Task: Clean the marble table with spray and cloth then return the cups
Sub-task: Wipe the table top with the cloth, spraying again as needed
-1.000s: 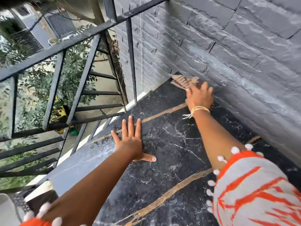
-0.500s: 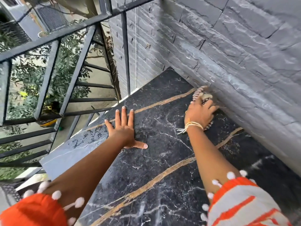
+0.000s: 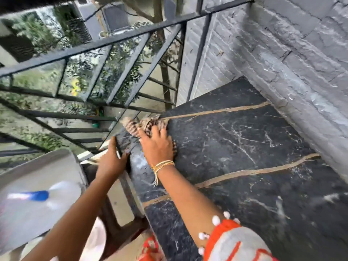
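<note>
The black marble table (image 3: 244, 147) with tan veins fills the right half of the view, set against a grey stone wall. A brown-and-cream striped cloth (image 3: 139, 124) lies at the table's left edge, partly hanging over it. My right hand (image 3: 157, 146) presses down on the cloth, fingers spread over it. My left hand (image 3: 113, 160) grips the table's left edge just below the cloth. A blurred spray bottle with a blue part (image 3: 35, 196) lies at the lower left. No cups are clearly visible.
A dark metal railing (image 3: 105, 46) runs along the left, with trees and ground far below. The grey stone wall (image 3: 291, 63) borders the table's right and far sides. A pale grey seat or surface (image 3: 43, 172) stands at the lower left beside the table.
My right hand swept the cloth from the wall side across to the table's left edge. My left hand lifted off the tabletop and now holds the left edge. The view swung left.
</note>
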A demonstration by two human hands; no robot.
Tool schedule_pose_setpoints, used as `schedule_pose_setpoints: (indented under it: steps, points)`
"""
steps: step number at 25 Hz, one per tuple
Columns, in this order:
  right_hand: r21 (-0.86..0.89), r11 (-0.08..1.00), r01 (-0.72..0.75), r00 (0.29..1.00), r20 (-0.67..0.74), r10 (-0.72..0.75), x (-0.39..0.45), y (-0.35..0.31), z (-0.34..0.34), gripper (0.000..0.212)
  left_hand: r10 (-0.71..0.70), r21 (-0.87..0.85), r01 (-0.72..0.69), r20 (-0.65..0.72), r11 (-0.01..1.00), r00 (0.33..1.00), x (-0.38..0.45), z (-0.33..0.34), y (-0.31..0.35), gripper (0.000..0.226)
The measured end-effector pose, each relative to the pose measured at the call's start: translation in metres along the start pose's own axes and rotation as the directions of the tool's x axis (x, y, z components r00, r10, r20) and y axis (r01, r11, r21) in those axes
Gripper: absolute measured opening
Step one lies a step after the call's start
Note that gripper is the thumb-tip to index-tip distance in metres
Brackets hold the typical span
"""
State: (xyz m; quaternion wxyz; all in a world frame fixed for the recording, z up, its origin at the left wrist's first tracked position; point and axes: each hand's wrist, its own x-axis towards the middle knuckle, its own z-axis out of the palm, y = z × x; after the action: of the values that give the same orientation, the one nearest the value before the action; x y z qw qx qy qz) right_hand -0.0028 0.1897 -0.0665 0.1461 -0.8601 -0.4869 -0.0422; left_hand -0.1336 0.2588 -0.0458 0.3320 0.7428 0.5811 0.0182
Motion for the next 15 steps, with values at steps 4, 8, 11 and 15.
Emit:
schedule_pose_setpoints:
  steps: [4, 8, 11, 15]
  points:
    - [0.019, 0.986, 0.163, 0.984, 0.075, -0.164, -0.023, -0.035, -0.001, 0.036, -0.166, -0.608, 0.263, 0.212, 0.749, 0.963, -0.01, 0.005, -0.024, 0.039]
    - [0.077, 0.948, 0.308, 0.948, 0.064, -0.313, -0.067, -0.018, -0.018, 0.038, -0.229, -0.785, 0.508, 0.454, 0.355, 0.861, -0.027, 0.009, -0.043, 0.03]
    - [0.131, 0.858, 0.496, 0.86, 0.064, -0.507, -0.102, 0.009, -0.033, 0.037, -0.211, -0.763, 0.566, 0.526, 0.311, 0.824, -0.044, 0.014, -0.042, 0.035]
    - [0.092, 0.816, 0.571, 0.807, 0.122, -0.578, -0.086, 0.059, -0.043, 0.037, -0.203, -0.747, 0.587, 0.551, 0.313, 0.81, -0.066, 0.019, -0.039, 0.028]
